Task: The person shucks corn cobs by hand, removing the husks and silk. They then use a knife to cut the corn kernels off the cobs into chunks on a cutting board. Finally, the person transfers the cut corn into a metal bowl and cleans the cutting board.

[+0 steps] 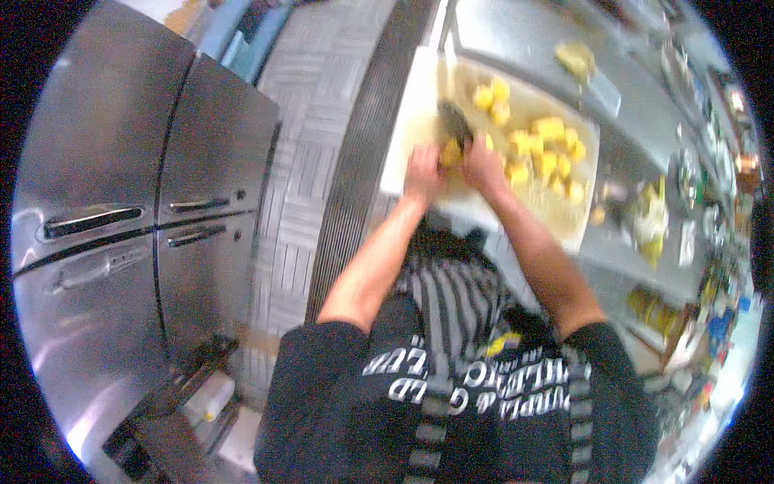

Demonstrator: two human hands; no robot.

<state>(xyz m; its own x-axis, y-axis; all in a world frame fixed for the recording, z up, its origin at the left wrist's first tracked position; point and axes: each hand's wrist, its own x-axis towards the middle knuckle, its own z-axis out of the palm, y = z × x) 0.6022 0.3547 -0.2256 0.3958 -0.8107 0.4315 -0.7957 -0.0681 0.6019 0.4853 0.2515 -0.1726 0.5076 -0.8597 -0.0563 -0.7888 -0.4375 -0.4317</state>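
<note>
My right hand (484,168) is closed around the handle end of a knife (455,123), whose wide dark blade points away from me. Just left of it, my left hand (424,169) grips a yellow piece (448,153), partly hidden by the fingers and close to the blade. Both hands are over a large white cutting board (398,158). To the right on the board lie several short yellow chunks (549,129) that look like cut corn cobs. A smaller group of yellow pieces (499,89) sits farther off. Motion blur hides fine detail.
A metal worktop (623,254) runs along the right, carrying a pale yellow-green bundle (648,218) and another yellowish item (575,59). Stainless-steel refrigerator doors (205,151) stand on the left. Between them lie grey floor tiles (302,139) and a dark ribbed strip (357,169).
</note>
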